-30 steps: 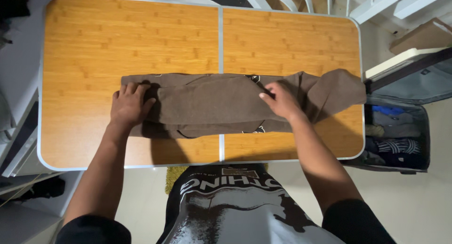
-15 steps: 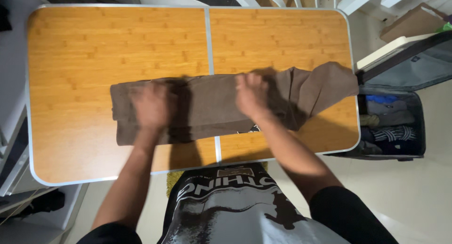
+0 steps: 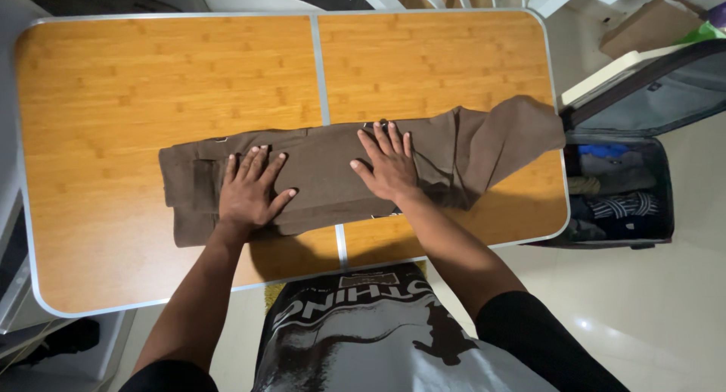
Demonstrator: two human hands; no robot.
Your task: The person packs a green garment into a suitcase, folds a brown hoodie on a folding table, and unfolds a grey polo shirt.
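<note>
A brown garment (image 3: 333, 172), folded lengthwise into a long narrow strip, lies across the middle of the wooden desk (image 3: 151, 82), running from near the left half over the metal seam to the right edge. Its right end is bunched and rumpled, and a flap of it reaches the desk's right edge, just above the open suitcase (image 3: 620, 195) that stands on the floor beside that edge.

The left hand (image 3: 249, 191) lies flat on the left part of the strip, palm down, fingers (image 3: 257, 163) spread and pointing toward the far edge of the desk. The right hand (image 3: 389, 165) lies flat on the strip just right of the seam, fingers likewise spread and straight. Neither hand pinches any cloth; both press down with open palms, which fits smoothing the fabric and holding the fold flat against the desk so the layers do not slip apart.

The left end of the garment looks neat, with squared layers, while the cloth to the right of the right hand is loose and creased, lying partly raised.

The suitcase holds folded clothes in blue, striped and dark colours, packed side by side. Its lid (image 3: 650, 89) stands open toward the far side. The person stands at the near edge of the desk, wearing a dark printed shirt (image 3: 363, 324), arms reaching forward over the near edge.
</note>
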